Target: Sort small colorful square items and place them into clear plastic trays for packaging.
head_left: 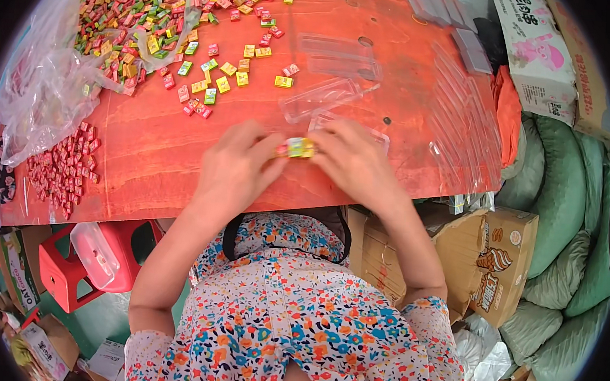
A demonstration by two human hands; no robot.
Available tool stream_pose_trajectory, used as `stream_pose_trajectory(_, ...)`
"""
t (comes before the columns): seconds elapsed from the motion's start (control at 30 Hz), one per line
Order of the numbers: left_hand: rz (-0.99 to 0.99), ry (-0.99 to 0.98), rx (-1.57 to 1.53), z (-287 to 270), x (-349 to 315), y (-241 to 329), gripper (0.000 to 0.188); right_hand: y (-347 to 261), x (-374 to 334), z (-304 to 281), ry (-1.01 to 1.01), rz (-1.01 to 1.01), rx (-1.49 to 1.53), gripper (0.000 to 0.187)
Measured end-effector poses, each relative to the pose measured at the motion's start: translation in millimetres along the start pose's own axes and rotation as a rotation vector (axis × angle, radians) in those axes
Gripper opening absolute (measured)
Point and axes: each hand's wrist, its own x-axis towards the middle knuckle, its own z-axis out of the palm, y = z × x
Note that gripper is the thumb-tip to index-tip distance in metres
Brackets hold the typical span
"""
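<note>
Two hands, one small cluster of candy-sized boxes [298, 147] between them, just above the worktop [181, 162], near the middle of its near edge. Left hand [233, 162] has thumb and fingers closed on the cluster's left end, reddish; right hand [355, 162] pinches the right end, yellow. Blurred, can't count the boxes in the grip.

Loose boxes [223, 85], red, green and yellow, lie scattered beyond the left hand, toward the far edge. Big mixed heap [130, 23] fills the far left corner, clear plastic bag [53, 84] spread along its left side and partly over it. Separate red heap [62, 169] sits at the near left corner.

Clear tray [379, 137] is just beyond the right hand, partly hidden by it. Tilted clear tray [317, 102] lies next to it; more clear trays [337, 56] lie farther out. Long overlapping row of clear trays [463, 123] runs along the right edge.

Off the worktop: red stool [125, 249] below left, open cardboard box [506, 266] below right, green sacks [559, 199] past the right edge.
</note>
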Motion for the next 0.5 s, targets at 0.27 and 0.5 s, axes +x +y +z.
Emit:
stream_pose_trajectory(0.27,0.201,-0.11,-0.012,67.8,64.8,13.1,0.023,53.0,-40.4,-32.6,-0.013,0.296,-0.057,0.035)
stream_pose_trajectory(0.5,0.23,-0.118,-0.042,68.0,42.1,-8.1,0.051,56.5,-54.5,-29.2,0.043,0.378,-0.027,0.04)
